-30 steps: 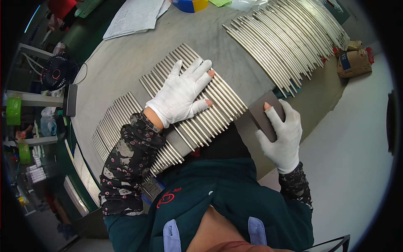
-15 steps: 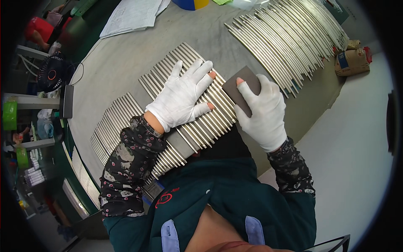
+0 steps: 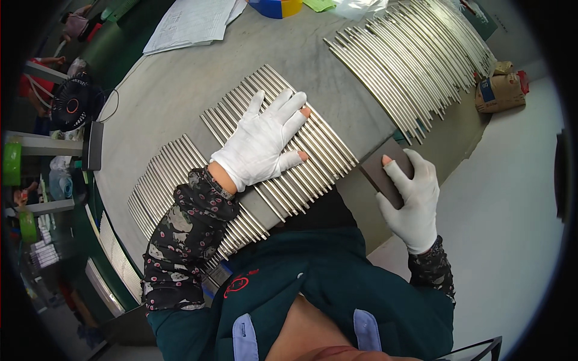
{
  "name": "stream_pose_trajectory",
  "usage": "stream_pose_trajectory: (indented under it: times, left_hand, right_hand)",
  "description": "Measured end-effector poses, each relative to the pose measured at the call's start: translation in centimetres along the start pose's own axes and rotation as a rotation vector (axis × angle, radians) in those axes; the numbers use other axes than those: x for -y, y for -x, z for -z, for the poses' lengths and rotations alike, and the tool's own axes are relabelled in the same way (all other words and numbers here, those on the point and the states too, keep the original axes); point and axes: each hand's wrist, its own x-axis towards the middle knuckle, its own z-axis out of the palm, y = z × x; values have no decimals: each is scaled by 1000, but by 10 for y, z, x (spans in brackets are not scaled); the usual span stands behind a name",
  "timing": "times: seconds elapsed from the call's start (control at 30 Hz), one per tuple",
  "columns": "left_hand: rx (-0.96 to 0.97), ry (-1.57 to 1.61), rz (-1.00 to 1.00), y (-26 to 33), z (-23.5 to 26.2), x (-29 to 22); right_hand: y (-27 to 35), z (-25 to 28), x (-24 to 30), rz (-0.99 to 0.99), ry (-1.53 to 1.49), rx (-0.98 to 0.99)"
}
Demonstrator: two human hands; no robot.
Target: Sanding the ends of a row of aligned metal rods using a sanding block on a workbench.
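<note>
The table (image 3: 307,51) is streaky grey. On it are silver rods (image 3: 325,151). By its edge are a brown block (image 3: 377,174) and a black sleeve (image 3: 174,248) with pink dots.

Left hand (image 3: 262,141): gloved in white, palm down and flat, fingers fanned toward the table's (image 3: 180,90) far edge, thumb out to the right; thumb and forefinger tips bare.
Left wrist (image 3: 222,176): a bare strip of skin between glove and sleeve.
Left forearm (image 3: 191,231): dark-patterned sleeve, slanting in over the near edge.
Right hand (image 3: 415,201): white-gloved, beyond the near edge, thumb and fingers bent in a grip.
Right forearm (image 3: 433,271): dark-patterned, angled up and leftward.
</note>
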Motion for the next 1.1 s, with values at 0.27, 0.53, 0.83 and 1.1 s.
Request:
stream_pose_trajectory:
  times: [0.27,0.53,0.83,1.1]
  left_hand:
    - [-3,-76,8,-5,0,-1]
    - [45,-106,5,6,1,-1]
    - [30,-85,5,5,0,-3]
    - [21,-92,8,6,0,-1]
  right_hand:
    - [2,-5,0,-60,-33,-68]
    - [1,-11,2,-57,-41,-42]
    - [-17,-23,13,29,18,-37]
    - [-41,-25,20,81,20,-17]
